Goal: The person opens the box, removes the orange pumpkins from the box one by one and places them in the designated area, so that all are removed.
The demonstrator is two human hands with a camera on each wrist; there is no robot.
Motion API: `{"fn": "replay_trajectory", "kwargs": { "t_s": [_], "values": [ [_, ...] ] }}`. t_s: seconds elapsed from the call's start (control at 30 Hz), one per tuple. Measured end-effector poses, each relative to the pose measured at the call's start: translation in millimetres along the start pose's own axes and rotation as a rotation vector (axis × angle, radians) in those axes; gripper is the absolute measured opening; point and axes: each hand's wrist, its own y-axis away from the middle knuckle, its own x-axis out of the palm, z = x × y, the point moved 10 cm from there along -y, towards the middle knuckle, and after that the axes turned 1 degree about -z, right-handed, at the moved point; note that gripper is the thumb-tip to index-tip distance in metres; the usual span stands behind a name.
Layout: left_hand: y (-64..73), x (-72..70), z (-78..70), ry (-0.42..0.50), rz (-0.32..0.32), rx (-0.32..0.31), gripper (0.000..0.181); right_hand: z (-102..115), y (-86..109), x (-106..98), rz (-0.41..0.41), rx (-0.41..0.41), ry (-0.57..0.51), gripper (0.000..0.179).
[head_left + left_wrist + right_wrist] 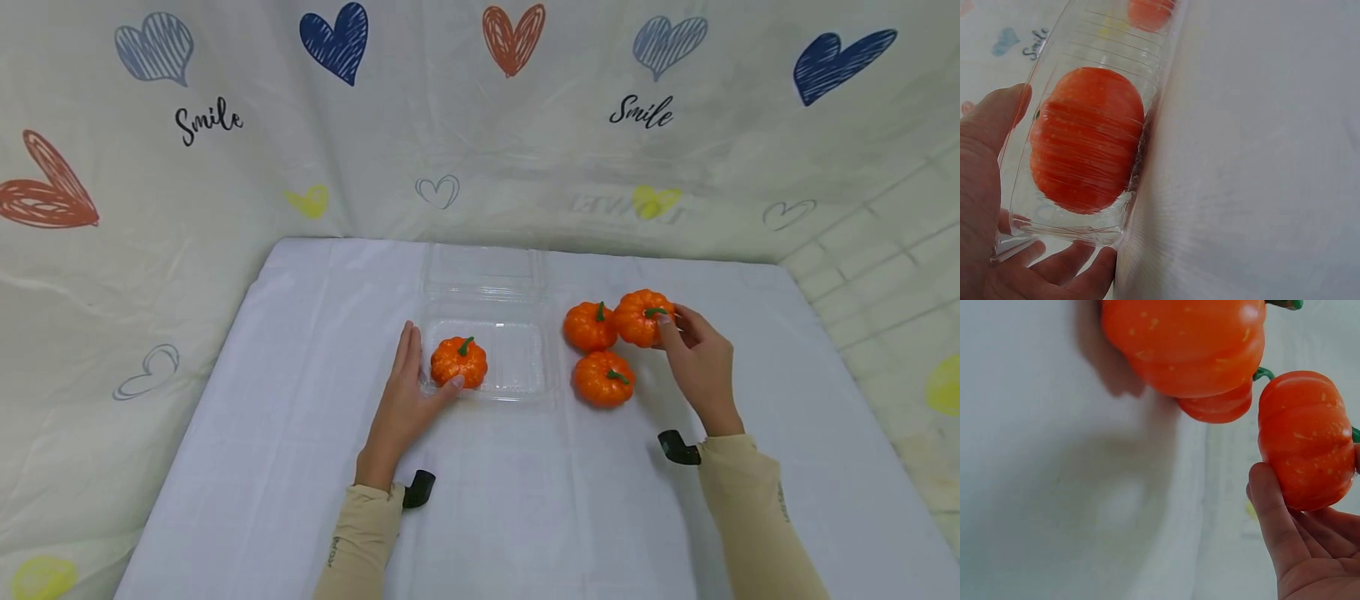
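Orange pumpkin (639, 319) in right hand (701, 367), thumb and fingers pinching it, held up off white cloth (487, 508). Two more left of right hand: far pumpkin (587, 328) and near pumpkin (602, 382). Clear box (519, 362) just right of left hand (403, 407), lid (483, 267) folded back, farther off than hand. Left hand spread: thumb at box's near edge, straight fingers along its left side. Box pumpkin (457, 364) sits inside, by left thumb. Heart sheet (450, 108) hangs beyond both hands. Tan sleeves (363, 533) on both arms.
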Motion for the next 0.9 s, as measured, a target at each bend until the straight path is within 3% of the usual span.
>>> {"fn": "replay_trajectory", "kwargs": {
  "t_s": [0.3,0.9],
  "values": [
    [-1.1,0.4,-0.3,0.005,0.003,-0.002,0.112,-18,-0.6,-8,-0.011,0.069,0.030,0.062],
    [-0.4,1.5,1.6,0.016,0.002,-0.014,0.112,-57,-0.9,-1,0.069,0.198,0.097,0.068]
  ]
}}
